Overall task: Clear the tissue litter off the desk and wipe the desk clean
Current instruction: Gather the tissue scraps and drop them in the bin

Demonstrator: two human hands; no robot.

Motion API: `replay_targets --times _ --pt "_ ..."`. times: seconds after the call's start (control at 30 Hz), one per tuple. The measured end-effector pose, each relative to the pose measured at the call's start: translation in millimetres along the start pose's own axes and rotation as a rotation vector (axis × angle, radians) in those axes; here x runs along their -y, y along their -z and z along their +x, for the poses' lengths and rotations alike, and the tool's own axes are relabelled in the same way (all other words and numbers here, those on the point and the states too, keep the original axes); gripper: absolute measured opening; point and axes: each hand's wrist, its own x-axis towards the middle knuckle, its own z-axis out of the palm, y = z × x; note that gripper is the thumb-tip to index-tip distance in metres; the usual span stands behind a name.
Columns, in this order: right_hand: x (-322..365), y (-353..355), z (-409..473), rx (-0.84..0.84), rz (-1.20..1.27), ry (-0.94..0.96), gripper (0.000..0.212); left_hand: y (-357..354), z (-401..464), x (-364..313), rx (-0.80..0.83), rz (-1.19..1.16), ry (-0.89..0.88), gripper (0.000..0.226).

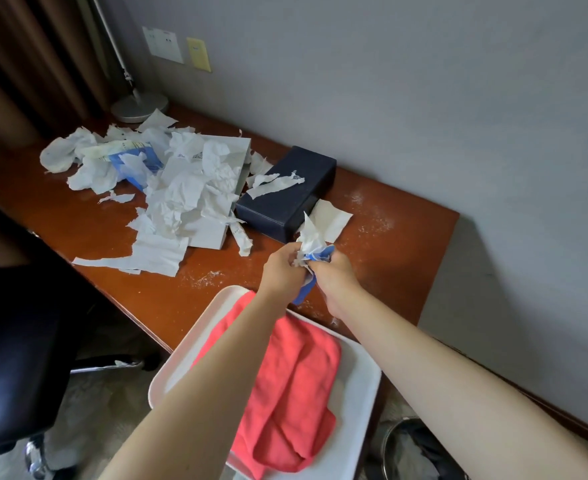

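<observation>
Red cloth fills the tray under both arms. Left hand and right hand clutch one wad beside the box; litter covers the desk beyond.

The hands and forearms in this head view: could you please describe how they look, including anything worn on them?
Both arms are bare along the whole visible length: no sleeves reach into view. The left hand and the right hand wear no gloves. No watch, bracelet or ring is visible, though the fingers are partly hidden. No markings show on either forearm.
</observation>
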Motion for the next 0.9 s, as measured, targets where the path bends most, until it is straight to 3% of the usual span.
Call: replay_targets --times 0.27,0.6,0.7,0.9 --pt "-27.5 46.2 -37.0 -0.164 0.044 -0.001 0.014 -49.7 -33.1 6.3 0.105 0.011 -0.045 0.041" --pt "-86.8 99.5 -101.8 -0.449 0.081 -0.017 0.018 -104.1 -106.1 16.5 0.39 0.009 -0.1 0.039" --pt "-101.9 121.4 -116.2 -0.48 0.076 -0.038 0.009 -125.2 -121.2 21.8 0.452 0.029 -0.089 0.044" --pt "-138.7 168.4 -138.6 -0.54 0.104 -0.099 0.012 -175.4 -153.1 36.0 0.542 0.103 -0.017 0.044"
